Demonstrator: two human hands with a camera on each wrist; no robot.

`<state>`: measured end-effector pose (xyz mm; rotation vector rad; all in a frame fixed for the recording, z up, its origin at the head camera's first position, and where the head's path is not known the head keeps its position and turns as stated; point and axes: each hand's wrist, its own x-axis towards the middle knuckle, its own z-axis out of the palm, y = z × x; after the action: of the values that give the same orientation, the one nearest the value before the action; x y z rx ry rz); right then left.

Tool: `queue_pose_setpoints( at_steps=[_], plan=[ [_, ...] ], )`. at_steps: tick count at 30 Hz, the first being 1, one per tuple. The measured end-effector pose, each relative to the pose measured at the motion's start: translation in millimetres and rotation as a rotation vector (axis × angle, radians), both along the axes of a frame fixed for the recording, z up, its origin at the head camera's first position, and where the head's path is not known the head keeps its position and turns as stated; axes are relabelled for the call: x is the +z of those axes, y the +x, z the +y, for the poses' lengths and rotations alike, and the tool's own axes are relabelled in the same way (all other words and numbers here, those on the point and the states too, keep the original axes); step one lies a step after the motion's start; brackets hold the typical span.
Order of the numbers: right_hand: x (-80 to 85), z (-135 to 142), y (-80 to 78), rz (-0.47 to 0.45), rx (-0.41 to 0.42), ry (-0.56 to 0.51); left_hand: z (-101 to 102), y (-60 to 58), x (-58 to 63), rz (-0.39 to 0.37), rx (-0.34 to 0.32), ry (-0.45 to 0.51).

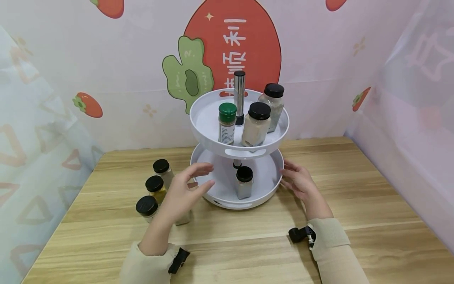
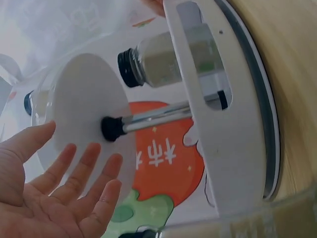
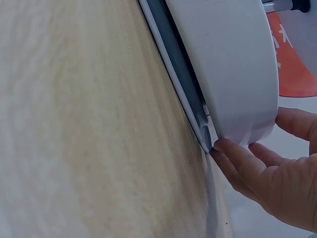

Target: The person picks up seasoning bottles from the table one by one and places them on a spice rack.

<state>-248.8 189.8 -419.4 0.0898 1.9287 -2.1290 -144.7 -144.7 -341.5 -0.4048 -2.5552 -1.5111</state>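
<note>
A white two-tier turntable tray stands on the table, its upper tier (image 1: 205, 112) joined to the lower tier (image 1: 264, 183) by a metal post (image 1: 239, 92). My right hand (image 1: 299, 183) holds the lower tier's right side, thumb at the rim and fingers low on the outer wall in the right wrist view. At the left, my left hand (image 1: 181, 195) hovers with spread fingers, palm toward the tray and nothing held. A black-capped glass jar (image 1: 244, 189) stands on the lower tier. Up top are a green-capped spice bottle (image 1: 227, 128) and two black-capped jars (image 1: 256, 128).
Several black-capped jars (image 1: 147, 205) stand on the wooden table (image 1: 248, 244) left of the tray, partly hidden behind my left hand and forearm. A printed cloth (image 1: 312, 51) hangs behind the table and along its sides.
</note>
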Motion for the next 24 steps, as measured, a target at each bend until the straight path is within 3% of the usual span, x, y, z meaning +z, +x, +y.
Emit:
queue_pose_setpoints(
  at_steps=[7,15,24],
  plan=[
    [0.3,-0.4,0.6,-0.006,0.001,0.004,-28.0,14.7,1.5,0.103,0.0,-0.064],
    [1.9,0.1,0.9,-0.011,-0.002,0.001,-49.4,20.3,-5.2,0.151,0.045,-0.034],
    [-0.5,-0.1,-0.3,-0.01,-0.003,-0.002,-82.1,34.2,-2.9,0.183,0.126,0.062]
  ],
)
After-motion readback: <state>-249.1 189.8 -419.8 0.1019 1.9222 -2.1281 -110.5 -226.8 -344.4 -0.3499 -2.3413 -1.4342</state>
